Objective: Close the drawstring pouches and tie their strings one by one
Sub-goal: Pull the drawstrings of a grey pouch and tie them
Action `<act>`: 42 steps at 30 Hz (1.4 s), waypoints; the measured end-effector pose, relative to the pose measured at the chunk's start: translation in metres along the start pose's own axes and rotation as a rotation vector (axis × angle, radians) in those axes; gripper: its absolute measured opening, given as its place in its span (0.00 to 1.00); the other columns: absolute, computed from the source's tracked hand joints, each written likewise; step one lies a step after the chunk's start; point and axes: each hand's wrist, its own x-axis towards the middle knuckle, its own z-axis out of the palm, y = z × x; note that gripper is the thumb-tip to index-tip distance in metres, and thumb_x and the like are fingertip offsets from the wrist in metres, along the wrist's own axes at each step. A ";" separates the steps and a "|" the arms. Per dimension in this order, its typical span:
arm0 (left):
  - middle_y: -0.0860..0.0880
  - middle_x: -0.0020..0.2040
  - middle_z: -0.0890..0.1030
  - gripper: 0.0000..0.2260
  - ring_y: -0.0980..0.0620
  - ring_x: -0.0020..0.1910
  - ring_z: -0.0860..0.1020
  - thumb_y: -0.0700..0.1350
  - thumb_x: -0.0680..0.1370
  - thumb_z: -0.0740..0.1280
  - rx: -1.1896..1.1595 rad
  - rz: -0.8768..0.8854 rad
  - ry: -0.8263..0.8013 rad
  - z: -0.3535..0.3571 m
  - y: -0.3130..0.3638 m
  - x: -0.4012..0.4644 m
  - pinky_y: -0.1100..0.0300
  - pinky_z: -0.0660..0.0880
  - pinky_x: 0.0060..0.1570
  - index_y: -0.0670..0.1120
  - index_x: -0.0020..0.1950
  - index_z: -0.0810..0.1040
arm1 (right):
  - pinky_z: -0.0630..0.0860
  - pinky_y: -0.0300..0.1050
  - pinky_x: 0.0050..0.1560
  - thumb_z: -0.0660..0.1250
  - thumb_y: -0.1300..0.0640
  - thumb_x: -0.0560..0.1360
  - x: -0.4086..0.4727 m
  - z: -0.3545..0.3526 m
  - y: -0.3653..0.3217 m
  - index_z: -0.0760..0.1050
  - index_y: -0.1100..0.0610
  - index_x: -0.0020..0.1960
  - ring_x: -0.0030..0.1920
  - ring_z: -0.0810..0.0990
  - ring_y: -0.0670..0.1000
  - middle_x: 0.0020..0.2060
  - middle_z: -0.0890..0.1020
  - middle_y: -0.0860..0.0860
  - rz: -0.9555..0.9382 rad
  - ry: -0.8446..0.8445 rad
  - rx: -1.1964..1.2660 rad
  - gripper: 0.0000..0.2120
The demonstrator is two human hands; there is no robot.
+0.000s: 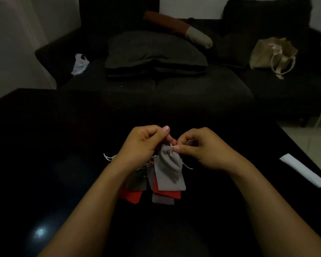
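Two bare hands meet over a dark glossy table [63, 145], working the neck of a small grey fabric drawstring pouch [170, 164]. The left hand [146, 140] has its fingers curled, pinching the pale string [171, 145] at the pouch's gathered top; the right hand [200, 147] pinches the same string from the other side, thumb and forefinger closed on it. The pouch hangs from the fingertips, its neck cinched, its body drooping toward the person. Directly below the hands lies a loose heap of flat grey and red fabric pouches [156, 190], overlapping one another, their strings trailing out to the left. Well to the right of the right hand, a white paper strip [302, 170] rests on the table's edge. Beyond the hands stands a dark sofa [174, 86] carrying a dark grey cushion [154, 52] and, further right, a beige cloth bag [271, 54].
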 end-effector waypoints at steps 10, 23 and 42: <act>0.45 0.47 0.86 0.10 0.56 0.46 0.84 0.42 0.81 0.63 0.027 0.006 -0.019 -0.011 0.005 -0.002 0.70 0.76 0.42 0.40 0.52 0.84 | 0.78 0.41 0.42 0.67 0.56 0.78 -0.001 -0.001 0.002 0.83 0.58 0.48 0.37 0.80 0.47 0.40 0.84 0.57 0.016 -0.084 0.072 0.07; 0.47 0.47 0.87 0.06 0.54 0.51 0.85 0.39 0.75 0.70 0.015 0.002 -0.063 -0.016 0.001 -0.002 0.65 0.79 0.48 0.42 0.51 0.85 | 0.74 0.35 0.37 0.67 0.55 0.78 -0.001 0.002 0.001 0.81 0.57 0.45 0.34 0.78 0.39 0.34 0.82 0.48 -0.040 -0.036 -0.019 0.08; 0.48 0.42 0.87 0.05 0.53 0.45 0.85 0.39 0.76 0.71 0.342 0.077 -0.208 -0.019 0.001 -0.007 0.59 0.81 0.48 0.43 0.48 0.86 | 0.74 0.37 0.39 0.73 0.54 0.74 -0.007 0.009 -0.012 0.79 0.44 0.47 0.38 0.79 0.39 0.35 0.80 0.42 -0.340 0.115 -0.372 0.05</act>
